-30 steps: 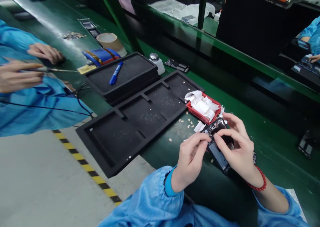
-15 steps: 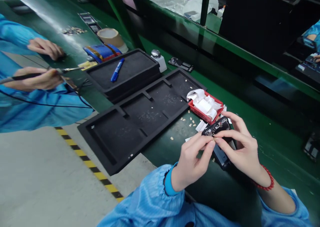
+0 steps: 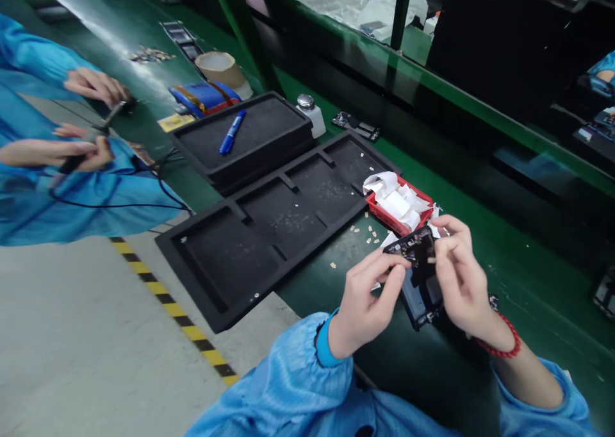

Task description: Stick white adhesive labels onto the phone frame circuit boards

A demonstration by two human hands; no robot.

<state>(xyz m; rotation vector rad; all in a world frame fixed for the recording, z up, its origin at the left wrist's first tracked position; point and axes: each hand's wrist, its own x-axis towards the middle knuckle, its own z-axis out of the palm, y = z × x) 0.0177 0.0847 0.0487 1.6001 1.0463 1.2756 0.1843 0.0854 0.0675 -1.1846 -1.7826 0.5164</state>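
Observation:
An opened black smartphone (image 3: 417,291) lies slanted between my hands, its circuit parts showing at the upper end. My left hand (image 3: 368,305) is closed at its upper left side, thumb and forefinger pinched over the circuit parts; anything in that pinch is too small to name. At the upper right side is my right hand (image 3: 464,280), with a small beige tab (image 3: 431,260) at its thumb and forefinger. Its upper fingers reach the phone's top corner. Just beyond stands a red tray (image 3: 391,222) filled with white paper strips (image 3: 398,200).
Several beige scraps (image 3: 369,237) lie on the green table left of the phone. A long black foam tray (image 3: 254,232) stretches leftward, beside stacked trays with a blue marker (image 3: 233,132). A co-worker's hand (image 3: 79,155) grips a corded tool at far left.
My hands have drawn apart over the phone. My right hand has moved right and up, a beige tab now showing at its fingers. The co-worker's tool has swung upward.

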